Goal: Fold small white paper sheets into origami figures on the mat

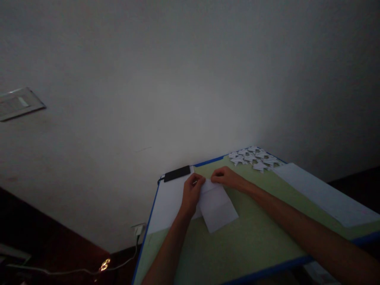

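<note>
A white sheet of paper [219,208] with faint crease lines lies tilted on the green tabletop [261,237]. At its far left corner my left hand [192,190] pinches the edge, thumb and fingers closed on it. My right hand [227,177] grips the far right part of the same edge, its fingers curled and pressed together. Between the two hands a narrow strip along the far edge shows a crease. The fingertips partly hide the corners of the paper.
Folded white paper shapes [252,157] cluster at the table's far right corner. A black flat device [177,173] rests on white paper [168,202] at the far left. Another white sheet [323,194] lies along the right. The wall [190,87] stands directly behind; a cable [118,267] hangs left.
</note>
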### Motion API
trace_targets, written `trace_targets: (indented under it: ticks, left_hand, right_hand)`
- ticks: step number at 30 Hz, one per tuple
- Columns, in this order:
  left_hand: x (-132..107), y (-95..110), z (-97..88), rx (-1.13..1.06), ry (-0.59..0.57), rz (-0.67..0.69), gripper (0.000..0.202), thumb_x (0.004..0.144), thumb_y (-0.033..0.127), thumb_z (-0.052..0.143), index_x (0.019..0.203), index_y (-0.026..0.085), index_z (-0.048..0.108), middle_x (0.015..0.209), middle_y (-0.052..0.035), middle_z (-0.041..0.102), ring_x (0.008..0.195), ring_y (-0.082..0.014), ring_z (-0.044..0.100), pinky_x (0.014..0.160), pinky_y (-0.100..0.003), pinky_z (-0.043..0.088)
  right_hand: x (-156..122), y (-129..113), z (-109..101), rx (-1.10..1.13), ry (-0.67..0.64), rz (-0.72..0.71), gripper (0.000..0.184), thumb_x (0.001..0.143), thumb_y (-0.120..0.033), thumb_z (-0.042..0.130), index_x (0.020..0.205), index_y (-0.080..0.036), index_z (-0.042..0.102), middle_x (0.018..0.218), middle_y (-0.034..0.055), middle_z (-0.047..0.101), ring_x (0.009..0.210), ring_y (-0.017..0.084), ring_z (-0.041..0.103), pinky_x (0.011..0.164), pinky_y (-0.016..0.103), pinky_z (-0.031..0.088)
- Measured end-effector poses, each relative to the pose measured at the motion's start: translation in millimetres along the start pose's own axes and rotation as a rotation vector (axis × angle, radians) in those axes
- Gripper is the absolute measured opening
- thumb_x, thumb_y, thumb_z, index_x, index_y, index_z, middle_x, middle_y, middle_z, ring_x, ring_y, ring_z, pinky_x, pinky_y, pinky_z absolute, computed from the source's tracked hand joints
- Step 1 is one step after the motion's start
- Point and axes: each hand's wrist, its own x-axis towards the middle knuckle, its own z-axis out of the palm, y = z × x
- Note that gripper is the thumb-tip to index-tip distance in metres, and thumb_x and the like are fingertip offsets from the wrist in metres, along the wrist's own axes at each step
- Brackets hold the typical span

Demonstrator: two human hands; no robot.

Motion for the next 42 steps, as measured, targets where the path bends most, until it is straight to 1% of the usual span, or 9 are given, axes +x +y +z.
trace_targets:
  ticks: [9,14,18,21,25,28,32,35,42]
  left_hand:
    - [20,-16,-29.4,0.006,0.306,0.004,0.028,0.075,0.044,0.068,0.076,0.016,0.063,0.071,0.0009,0.057,0.069,-0.0140,0.051,0.063,-0.024,0.039]
    - [24,-25,-31.6,0.008,0.367,0.007,0.043,0.077,0.056,0.069,0.088,0.016,0.060,0.079,-0.0010,0.061,0.073,-0.0145,0.056,0.064,-0.024,0.042]
    - [19,-22,-22.0,-0.090,0.309,-0.076,0.046,0.075,0.059,0.071,0.091,0.018,0.055,0.076,0.0015,0.058,0.063,-0.0114,0.052,0.054,-0.021,0.038]
    - [16,-18,-16.4,-0.219,0.237,-0.108,0.048,0.071,0.055,0.077,0.091,0.019,0.052,0.078,0.0016,0.059,0.063,-0.0107,0.055,0.056,-0.021,0.043]
    - [13,-10,-14.0,-0.318,0.199,-0.106,0.052,0.065,0.042,0.084,0.100,0.019,0.054,0.083,0.0018,0.059,0.069,-0.0108,0.060,0.062,-0.023,0.050]
    - [11,-6,-13.6,-0.256,0.139,-0.150,0.058,0.061,0.035,0.085,0.109,0.020,0.055,0.085,0.0012,0.059,0.068,-0.0132,0.062,0.055,-0.024,0.051]
    - [7,-5,-11.3,-0.089,-0.022,-0.188,0.045,0.067,0.040,0.080,0.100,0.016,0.063,0.079,-0.0015,0.059,0.065,-0.0166,0.062,0.047,-0.025,0.051]
    - [6,-8,-9.9,-0.009,-0.090,-0.178,0.041,0.072,0.051,0.075,0.085,0.013,0.066,0.078,-0.0051,0.062,0.064,-0.0172,0.062,0.045,-0.026,0.051]
    - [9,-16,-9.7,-0.039,-0.037,-0.200,0.041,0.067,0.046,0.079,0.084,0.017,0.055,0.067,-0.0011,0.064,0.052,-0.0123,0.057,0.043,-0.019,0.042]
  right_hand:
    - [-1,3,-12,0.046,0.000,-0.011,0.015,0.068,-0.027,0.062,0.059,-0.016,0.065,0.056,-0.0002,0.061,0.057,0.012,0.054,0.059,0.025,0.041]
    - [2,10,-7,0.101,0.067,-0.076,0.027,0.076,-0.042,0.068,0.081,-0.015,0.071,0.078,0.0044,0.070,0.074,0.016,0.063,0.073,0.030,0.049]
    - [0,12,2,0.075,0.160,0.037,0.056,0.072,-0.050,0.079,0.117,-0.019,0.067,0.105,0.0092,0.072,0.099,0.023,0.066,0.087,0.036,0.051]
    - [-1,13,1,0.110,0.227,0.046,0.063,0.071,-0.049,0.081,0.124,-0.020,0.064,0.127,0.0122,0.066,0.114,0.025,0.061,0.093,0.036,0.049]
    - [-1,13,-8,0.295,0.029,0.135,0.049,0.075,-0.053,0.075,0.105,-0.014,0.071,0.102,0.0101,0.073,0.085,0.020,0.066,0.072,0.030,0.050]
    - [-1,11,-15,0.265,0.030,0.155,0.044,0.067,-0.049,0.081,0.089,-0.012,0.071,0.082,0.0060,0.072,0.068,0.016,0.061,0.061,0.027,0.045]
    - [-3,6,-19,0.123,0.130,0.119,0.049,0.063,-0.044,0.084,0.101,-0.016,0.070,0.082,0.0027,0.070,0.069,0.017,0.062,0.060,0.027,0.045]
    - [-3,2,-21,0.038,0.123,0.064,0.046,0.064,-0.044,0.082,0.100,-0.017,0.072,0.083,0.0030,0.070,0.073,0.018,0.063,0.063,0.027,0.046]
    - [-3,2,-28,0.087,-0.042,0.039,0.043,0.062,-0.029,0.081,0.102,-0.018,0.073,0.093,0.0025,0.072,0.083,0.019,0.064,0.070,0.027,0.048]
